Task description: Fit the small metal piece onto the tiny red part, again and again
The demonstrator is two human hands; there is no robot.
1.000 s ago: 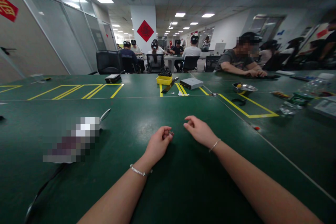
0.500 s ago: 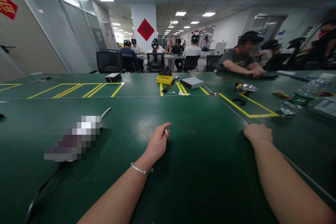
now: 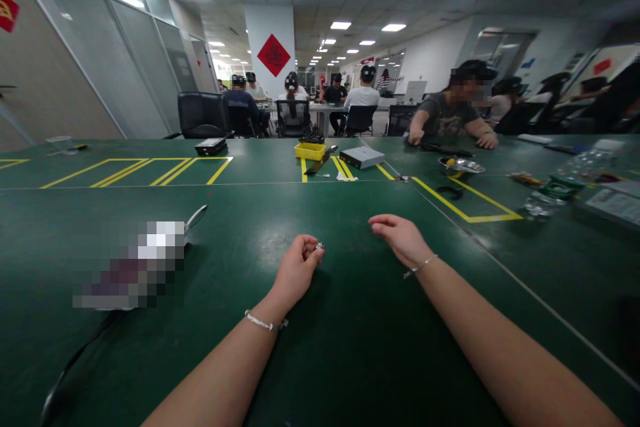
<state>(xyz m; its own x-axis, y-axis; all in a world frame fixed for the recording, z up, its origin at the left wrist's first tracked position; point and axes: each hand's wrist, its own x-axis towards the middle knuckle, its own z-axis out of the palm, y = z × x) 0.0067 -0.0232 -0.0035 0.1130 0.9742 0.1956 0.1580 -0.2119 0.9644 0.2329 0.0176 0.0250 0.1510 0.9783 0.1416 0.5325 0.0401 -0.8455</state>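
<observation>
Near the middle of the green table [image 3: 350, 360], my left hand [image 3: 295, 270] pinches a small shiny silvery piece [image 3: 321, 247] between thumb and fingertips. It is too small to tell its kind. To the right, my right hand [image 3: 404, 239] hovers low over the tabletop, fingers stretched out to the left with nothing visible in them. A gap separates the two hands. Each wrist carries a thin bracelet.
A blurred-out device with a cord [image 3: 135, 270] lies at left. Farther back are a yellow bin [image 3: 309, 151], a grey box [image 3: 361, 157], a foil-like dish [image 3: 463, 165] and a plastic bottle [image 3: 550, 197]. A co-worker [image 3: 450, 117] sits across at right.
My right hand has moved left from the table seam toward my left hand, its fingers now extended. The left fingers have turned, showing the silvery piece at their tips. The co-worker's hands have parted.
</observation>
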